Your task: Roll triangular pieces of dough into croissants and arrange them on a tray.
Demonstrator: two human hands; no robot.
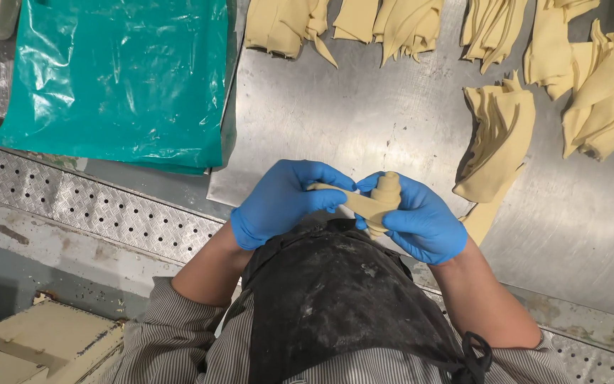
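both gloved hands, left hand (278, 203) and right hand (421, 220), grip rolled dough piece (372, 201) | dough stacks (495, 146) beside; green bag (115, 78) left

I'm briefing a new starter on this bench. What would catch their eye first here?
Probably the two bright blue gloves at centre: the left hand and right hand together hold a rolled piece of pale dough. Next, the green plastic sheet at upper left, and the stacks of cut dough strips on the steel table.
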